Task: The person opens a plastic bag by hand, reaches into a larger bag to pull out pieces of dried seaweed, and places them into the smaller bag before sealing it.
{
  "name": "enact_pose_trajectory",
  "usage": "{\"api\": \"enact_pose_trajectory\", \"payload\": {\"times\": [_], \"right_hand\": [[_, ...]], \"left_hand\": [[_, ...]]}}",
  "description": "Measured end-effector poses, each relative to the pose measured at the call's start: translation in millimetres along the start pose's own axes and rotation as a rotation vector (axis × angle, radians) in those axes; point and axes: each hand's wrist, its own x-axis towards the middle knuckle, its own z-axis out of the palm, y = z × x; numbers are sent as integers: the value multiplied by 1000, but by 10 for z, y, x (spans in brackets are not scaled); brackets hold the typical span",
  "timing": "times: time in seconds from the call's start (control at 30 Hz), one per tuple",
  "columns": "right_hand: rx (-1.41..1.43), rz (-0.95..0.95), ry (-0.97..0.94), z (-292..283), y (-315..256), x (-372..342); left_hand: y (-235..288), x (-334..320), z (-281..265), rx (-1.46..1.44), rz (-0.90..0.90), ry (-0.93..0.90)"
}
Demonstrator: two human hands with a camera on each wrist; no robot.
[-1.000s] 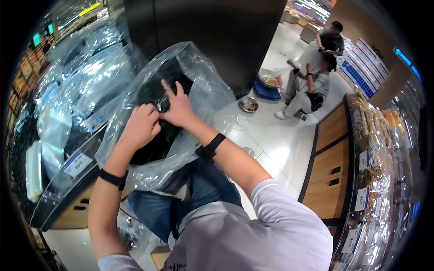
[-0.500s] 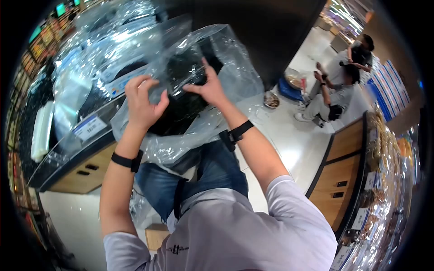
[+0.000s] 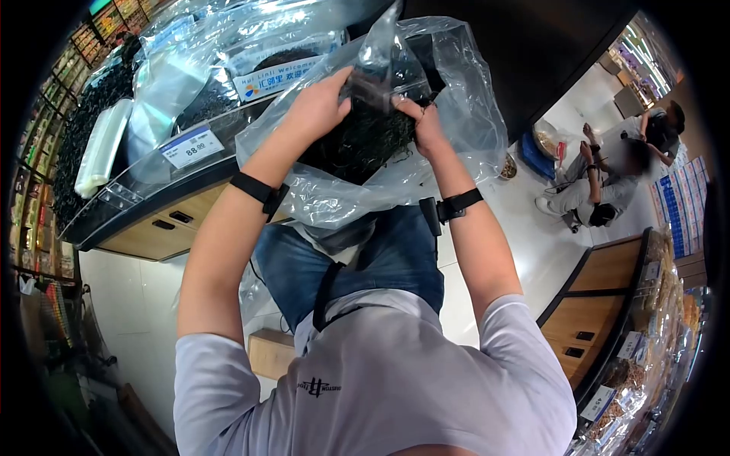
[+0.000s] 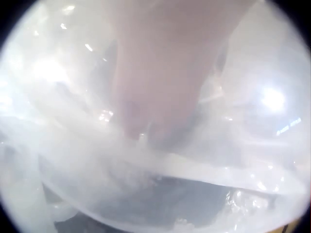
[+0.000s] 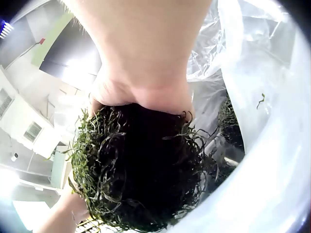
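Note:
Dark green dried seaweed shreds (image 3: pixel 365 144) lie in the mouth of a large clear plastic bag (image 3: pixel 327 201) in front of the person's legs. A smaller clear plastic bag (image 3: pixel 382 45) rises in a crumpled peak between both hands. My left hand (image 3: pixel 318 106) holds its near left side between fingers and thumb; plastic blurs that hand (image 4: pixel 158 82) in the left wrist view. My right hand (image 3: pixel 427 128) grips a clump of seaweed at the small bag's right side. In the right wrist view, the clump (image 5: pixel 141 170) hides the fingers.
A display counter with bagged goods and a price tag (image 3: pixel 192 146) runs along the left. A dark panel (image 3: pixel 525 45) stands ahead. Two people (image 3: pixel 608 167) are at the right, near a blue box (image 3: pixel 536 156). Wooden cabinets (image 3: pixel 604 296) stand at the lower right.
My hands were together, then spread apart, and now both are at the small clear bag. The left hand has moved in toward it. The head view has shifted, so the surroundings sit farther right.

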Motion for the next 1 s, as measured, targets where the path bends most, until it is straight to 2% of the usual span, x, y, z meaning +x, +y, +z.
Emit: {"api": "enact_pose_trajectory", "payload": {"times": [0.07,0.13,0.2,0.27,0.37,0.47,0.53,0.6,0.67,0.73,0.77,0.8,0.87,0.9,1.0], "right_hand": [[18,23,-6,-110,100,17],[166,62,-40,-156,157,9],[174,41,-78,-313,350,113],[359,98,-227,-402,431,156],[400,105,-212,-322,398,73],[417,67,-221,-338,406,72],[477,53,-390,-375,402,57],[540,40,-367,-418,510,86],[604,31,-345,-487,596,93],[632,151,-176,-442,490,37],[549,125,-58,-519,632,155],[549,126,-63,-471,587,127],[724,132,-248,-330,406,-1],[624,107,-107,-291,394,-43],[647,122,-215,-267,404,27]], "left_hand": [[32,-9,-34,46,-25,-15],[-70,43,-21,33,51,42],[-138,87,-5,-14,56,65],[-185,121,20,-28,30,-29],[-274,173,147,-186,-36,-30],[-293,192,200,-209,1,-27],[-278,193,214,-160,-25,-49],[-261,186,251,-112,-53,-72],[-249,159,292,-249,-101,-35],[-262,150,339,-312,-75,-15],[-268,150,358,-376,-43,5],[-287,140,390,-374,-45,9],[-327,136,430,-379,38,-34],[-320,131,419,-395,36,-44],[-279,83,440,-439,-22,-24]]}}
